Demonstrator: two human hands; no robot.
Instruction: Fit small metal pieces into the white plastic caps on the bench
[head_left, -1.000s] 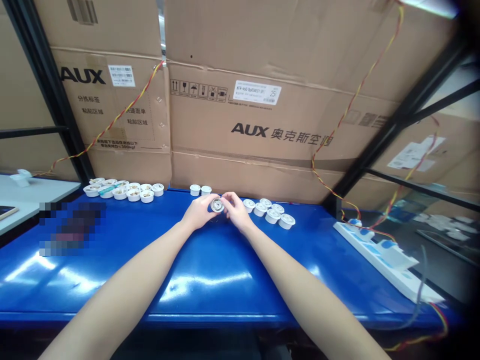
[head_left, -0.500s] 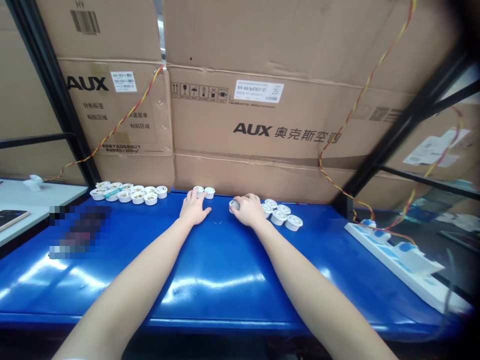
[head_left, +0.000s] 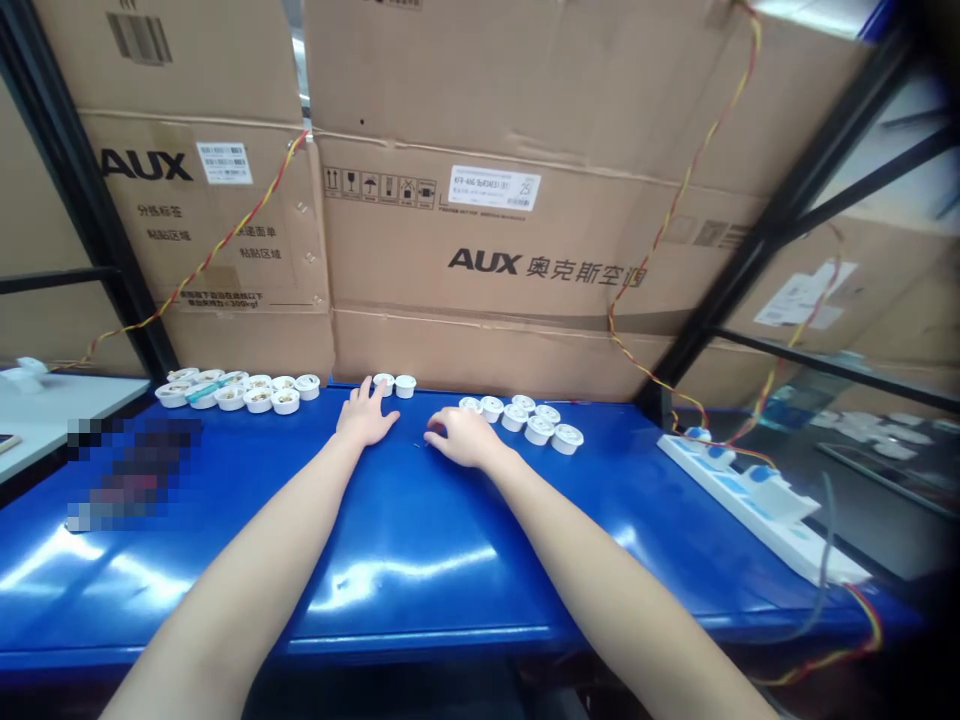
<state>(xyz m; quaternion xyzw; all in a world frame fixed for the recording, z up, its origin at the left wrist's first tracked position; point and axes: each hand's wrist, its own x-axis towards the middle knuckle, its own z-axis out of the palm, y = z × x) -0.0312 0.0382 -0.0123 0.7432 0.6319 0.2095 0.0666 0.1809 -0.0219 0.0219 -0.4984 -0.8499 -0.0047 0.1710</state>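
Note:
My left hand (head_left: 364, 415) rests with spread fingers at the back of the blue table, its fingertips beside a small white round cup (head_left: 384, 384). Another white cup (head_left: 405, 386) stands just right of that one. My right hand (head_left: 459, 436) hovers over the table with thumb and fingers apart, holding nothing. Tiny thin bits (head_left: 418, 445) lie between the hands. Behind and right of my right hand stands a group of several lidded white cups (head_left: 539, 430).
Several open white cups (head_left: 258, 400) with a teal item across them stand back left. A pixelated dark object (head_left: 146, 475) lies left. Cardboard (head_left: 480, 350) walls the back. A white power strip (head_left: 757, 505) with red-yellow wires is at the right.
My right hand has let go of a cup, which now stands with the right group, and has moved left and toward me. The view has shifted slightly; my left hand stays near the two cups.

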